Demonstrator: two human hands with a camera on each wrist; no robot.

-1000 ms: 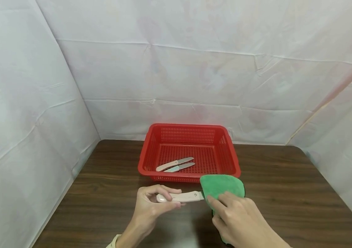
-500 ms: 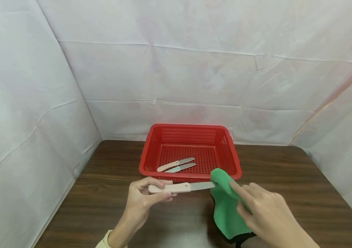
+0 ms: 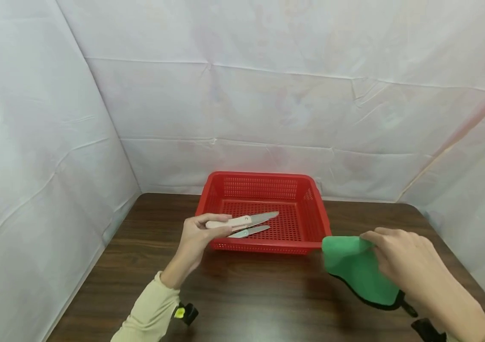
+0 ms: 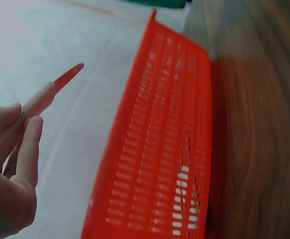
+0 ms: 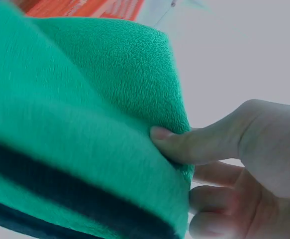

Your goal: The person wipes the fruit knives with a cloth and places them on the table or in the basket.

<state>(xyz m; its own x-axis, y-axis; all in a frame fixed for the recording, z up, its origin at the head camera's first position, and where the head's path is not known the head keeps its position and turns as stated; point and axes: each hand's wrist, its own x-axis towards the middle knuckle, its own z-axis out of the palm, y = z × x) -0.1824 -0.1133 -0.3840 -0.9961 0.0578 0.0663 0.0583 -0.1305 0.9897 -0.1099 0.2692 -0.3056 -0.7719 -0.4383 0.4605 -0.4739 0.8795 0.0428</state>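
My left hand (image 3: 194, 238) pinches a folding knife (image 3: 240, 222) by its pale pink handle, blade out and pointing right. In the head view the knife overlaps the front part of the red basket (image 3: 259, 245); in the left wrist view it stands above the basket's rim. A light blue-handled folding knife (image 3: 248, 232) lies on the basket floor, partly behind the front rim. The other pale-handled knife is hidden behind the held one. Off to the right, my right hand (image 3: 409, 256) pinches a green cloth (image 3: 355, 268) with black edging between thumb and fingers, and the cloth hangs down.
The basket stands on a dark wooden table (image 3: 242, 294) towards its back edge. White sheeting (image 3: 268, 104) closes off the back and both sides. A small black strap piece (image 3: 188, 313) hangs by the left sleeve.
The left hand has carried the knife away from the cloth, forward and over the basket's front. The right hand has drawn the cloth off the blade and out to the right.
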